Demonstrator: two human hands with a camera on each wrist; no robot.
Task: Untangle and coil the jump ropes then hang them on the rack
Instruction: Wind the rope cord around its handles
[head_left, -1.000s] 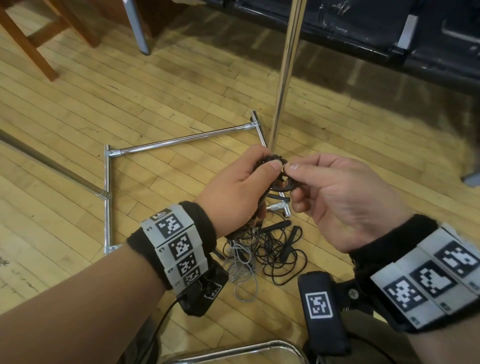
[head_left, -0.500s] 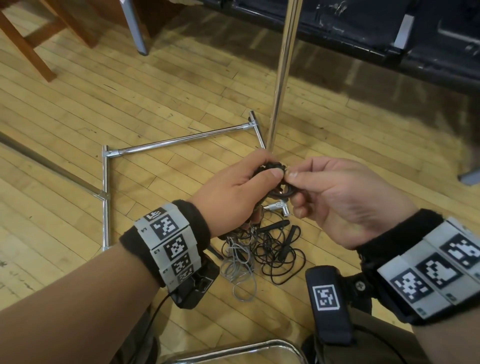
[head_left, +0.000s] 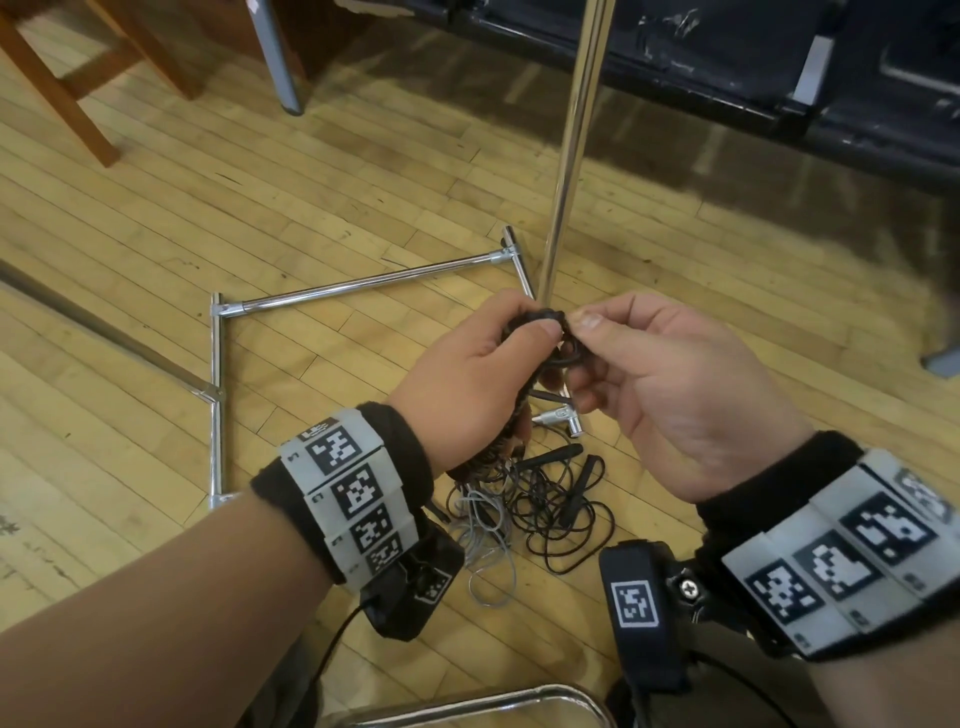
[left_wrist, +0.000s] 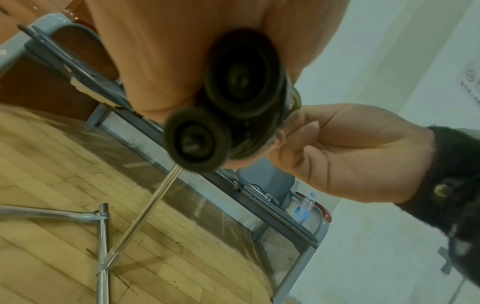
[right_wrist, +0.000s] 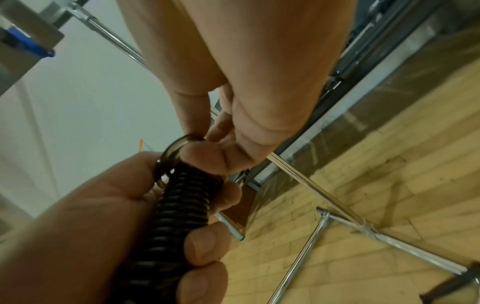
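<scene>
1. A black coiled jump rope (head_left: 524, 374), wound tight like a spring, is held up above the floor between both hands, in front of the rack's upright pole.
2. The left hand (head_left: 478, 374) is wrapped round the coil, fingers curled about its ribbed length and thumb pressed near the top end.
3. The right hand (head_left: 670, 384) pinches a loop of black cord (head_left: 571, 356) at the top of the coil between thumb and forefinger; the other fingers are curled loosely below.
4. In the left wrist view, two round black handle ends (left_wrist: 244, 74) show under the left palm, blurred and very near the lens.
5. In the right wrist view the coil's (right_wrist: 176, 211) ribs run down through the left fist, and a thin dark ring of cord (right_wrist: 174, 148) sits at its top by the right fingertips.
6. On the floor below the hands lies a tangled pile of ropes (head_left: 530, 504): thin black cord with slim black handles to the right, grey cord to the left, all overlapping.
7. The chrome rack (head_left: 363, 283) stands on the wooden floor (head_left: 156, 234): its base tubes form a frame left of and beyond the pile, and its upright pole (head_left: 571, 145) rises just beyond the hands.
8. A dark bench (head_left: 727, 67) runs along the far side, and wooden chair legs (head_left: 67, 88) stand at far left.
</scene>
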